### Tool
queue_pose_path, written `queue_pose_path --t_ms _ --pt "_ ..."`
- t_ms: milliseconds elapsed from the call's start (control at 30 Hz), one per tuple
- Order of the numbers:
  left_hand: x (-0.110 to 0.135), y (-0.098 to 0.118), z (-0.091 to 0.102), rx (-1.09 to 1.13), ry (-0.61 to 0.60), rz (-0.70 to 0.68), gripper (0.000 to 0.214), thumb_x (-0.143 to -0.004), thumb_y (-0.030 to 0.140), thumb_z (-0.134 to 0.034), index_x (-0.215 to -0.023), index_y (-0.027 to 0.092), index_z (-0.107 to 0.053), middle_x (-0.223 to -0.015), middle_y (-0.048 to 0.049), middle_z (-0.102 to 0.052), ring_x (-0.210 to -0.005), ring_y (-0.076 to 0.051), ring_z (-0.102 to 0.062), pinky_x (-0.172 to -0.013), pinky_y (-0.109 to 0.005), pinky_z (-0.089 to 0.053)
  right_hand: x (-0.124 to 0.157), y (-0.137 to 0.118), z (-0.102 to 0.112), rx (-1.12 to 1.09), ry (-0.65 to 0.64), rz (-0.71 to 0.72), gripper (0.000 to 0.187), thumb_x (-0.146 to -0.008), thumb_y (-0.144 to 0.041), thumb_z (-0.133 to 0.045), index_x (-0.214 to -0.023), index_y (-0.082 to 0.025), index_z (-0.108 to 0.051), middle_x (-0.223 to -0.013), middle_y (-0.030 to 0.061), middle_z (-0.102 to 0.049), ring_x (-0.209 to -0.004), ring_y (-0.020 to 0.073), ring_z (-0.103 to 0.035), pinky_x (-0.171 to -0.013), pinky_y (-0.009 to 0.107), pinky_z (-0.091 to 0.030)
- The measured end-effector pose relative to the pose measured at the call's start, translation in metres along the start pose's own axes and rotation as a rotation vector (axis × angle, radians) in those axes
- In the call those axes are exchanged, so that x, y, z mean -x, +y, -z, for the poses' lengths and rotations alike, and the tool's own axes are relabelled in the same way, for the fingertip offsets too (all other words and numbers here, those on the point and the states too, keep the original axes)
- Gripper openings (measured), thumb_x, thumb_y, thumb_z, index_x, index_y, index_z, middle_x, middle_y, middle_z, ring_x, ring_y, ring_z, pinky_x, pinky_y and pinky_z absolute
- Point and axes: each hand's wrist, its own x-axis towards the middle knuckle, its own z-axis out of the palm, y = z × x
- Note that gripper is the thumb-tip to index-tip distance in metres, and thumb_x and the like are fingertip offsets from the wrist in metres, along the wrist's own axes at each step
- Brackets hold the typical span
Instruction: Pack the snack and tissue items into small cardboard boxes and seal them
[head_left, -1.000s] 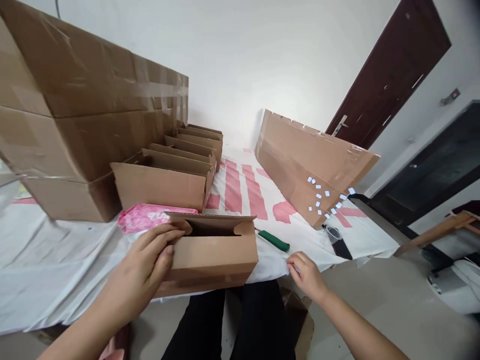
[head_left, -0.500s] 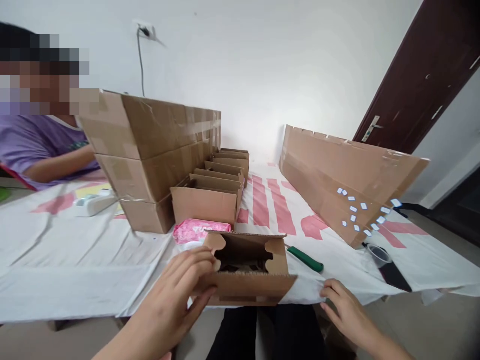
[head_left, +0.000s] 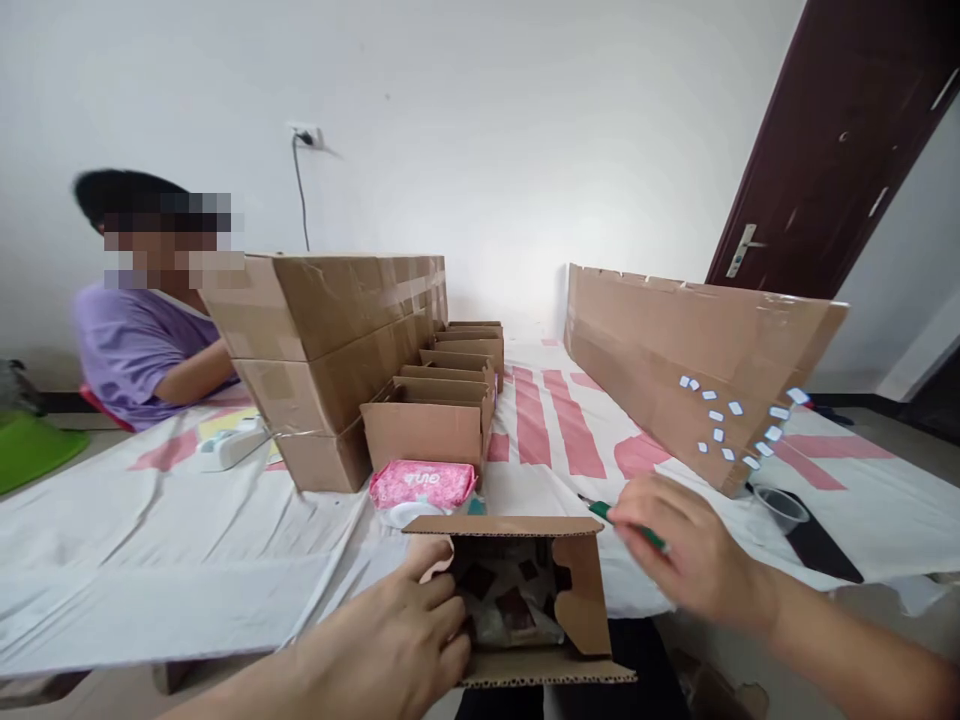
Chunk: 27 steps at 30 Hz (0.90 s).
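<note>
At the near edge of the worktop (head_left: 150, 560), directly in front of you, sits the small open box (head_left: 581, 600) — tipped toward you so that its mouth faces you, its lower lip hanging past the edge. Dark and pale items lie inside. Your left hand (head_left: 405, 640) is closed on the box's left end: thumb at the left flap, fingers wrapped round the side wall. The box's longer side appears to run left to right across your front, so its free right end lies toward your right hand (head_left: 686, 560).

That hand hovers just right of the box, above the worktop, fingers loosely curled. It is blurred. A green-handled tool (head_left: 602, 512) shows at the fingertips, slanting from the box's far right corner out to the right — whether the hand grips it or only covers it cannot be told. The left hand is on the box; the right is near it but apart.

Beyond the box lie a pink packet (head_left: 422, 483) and a row of open boxes (head_left: 427, 430).
</note>
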Motion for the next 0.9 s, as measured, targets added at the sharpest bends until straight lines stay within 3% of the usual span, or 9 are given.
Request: queue_pose_path --t_ms 133,233,300,400,500,600,700,800,900 --pt "0.000 0.004 -0.004 -0.216 -0.026 -0.067 0.006 -0.074 0.027 -0.064 -0.071 0.023 -0.060 -0.067 0.0007 -0.061 -0.064 -0.020 -0.051 -0.101 -0.049 -0.026 -0.021 -0.038 -0.023 -0.139 -0.310 0.312 0.020 -0.092 -0.026 -0.048 -0.102 -0.015 -0.061 -0.087 0.0058 -0.068 -0.083 0.0176 -0.059 -0.081 0.031 -0.046" --pt "0.006 0.000 -0.008 -0.325 0.045 -0.013 0.013 -0.076 0.031 -0.065 -0.068 0.022 -0.060 -0.065 0.0008 -0.060 -0.065 -0.020 -0.050 -0.099 -0.047 -0.025 -0.031 -0.038 -0.035 -0.032 -0.619 0.241 0.044 -0.090 -0.055 -0.048 -0.092 -0.015 -0.066 -0.081 0.0080 -0.069 -0.085 0.0219 -0.061 -0.087 0.036 -0.044" --pt "0.011 -0.003 -0.010 -0.359 0.088 0.056 0.020 -0.077 0.038 -0.067 -0.067 0.022 -0.059 -0.065 0.0007 -0.060 -0.066 -0.020 -0.050 -0.095 -0.045 -0.027 -0.035 -0.031 -0.031 0.050 -0.754 0.146 0.051 -0.087 -0.062 -0.047 -0.084 -0.015 -0.068 -0.076 0.0090 -0.069 -0.082 0.0234 -0.061 -0.085 0.037 -0.044" --pt "0.013 -0.003 -0.011 -0.341 0.134 0.124 0.027 -0.074 0.043 -0.071 -0.067 0.021 -0.058 -0.066 0.0016 -0.060 -0.065 -0.019 -0.050 -0.089 -0.042 -0.031 -0.041 -0.024 -0.012 0.160 -0.864 -0.001 0.038 -0.091 -0.048 -0.049 -0.082 -0.017 -0.069 -0.072 0.0082 -0.069 -0.076 0.0236 -0.063 -0.072 0.035 -0.044" --pt "0.004 0.002 -0.011 -0.310 0.143 0.141 0.027 -0.075 0.041 -0.072 -0.067 0.021 -0.056 -0.066 0.0024 -0.060 -0.062 -0.018 -0.049 -0.075 -0.038 -0.035 -0.051 -0.028 -0.005 0.308 -1.020 -0.071 0.021 -0.081 -0.034 -0.064 -0.091 -0.016 -0.069 -0.075 0.0100 -0.071 -0.070 0.0266 -0.066 -0.059 0.034 -0.043" --pt "-0.009 0.009 -0.010 -0.294 0.129 0.112 0.027 -0.078 0.042 -0.069 -0.068 0.021 -0.054 -0.065 0.0020 -0.059 -0.060 -0.019 -0.048 -0.065 -0.036 -0.034 -0.055 -0.034 -0.027 0.391 -1.201 0.002 0.039 -0.063 -0.021 -0.076 -0.100 -0.013 -0.068 -0.075 0.0119 -0.071 -0.064 0.0307 -0.068 -0.051 0.036 -0.045" --pt "-0.016 0.016 -0.012 -0.295 0.155 0.082 0.026 -0.081 0.040 -0.065 -0.069 0.020 -0.053 -0.065 0.0012 -0.059 -0.059 -0.019 -0.049 -0.065 -0.037 -0.034 -0.048 -0.033 -0.069 0.371 -1.281 0.053 0.044 -0.051 -0.017 -0.080 -0.094 -0.018 -0.071 -0.070 0.0099 -0.070 -0.060 0.0343 -0.067 -0.048 0.040 -0.048" --pt "-0.017 0.020 -0.016 -0.281 0.184 0.074 0.027 -0.084 0.042 -0.061 -0.071 0.020 -0.051 -0.066 0.0007 -0.059 -0.059 -0.018 -0.048 -0.066 -0.036 -0.034 -0.038 -0.029 -0.104 0.234 -1.220 0.097 0.041 -0.046 -0.016 -0.082 -0.084 -0.027 -0.071 -0.077 0.0079 -0.070 -0.070 0.0384 -0.068 -0.052 0.045 -0.051" --pt "-0.014 0.020 -0.022 -0.257 0.241 0.064 0.030 -0.087 0.045 -0.057 -0.072 0.019 -0.050 -0.066 0.0014 -0.058 -0.058 -0.016 -0.046 -0.067 -0.035 -0.034 -0.035 -0.028 -0.113 0.167 -1.243 0.140 0.057 -0.053 -0.023 -0.079 -0.108 -0.028 -0.066 -0.099 0.0117 -0.070 -0.086 0.0396 -0.068 -0.061 0.047 -0.054"
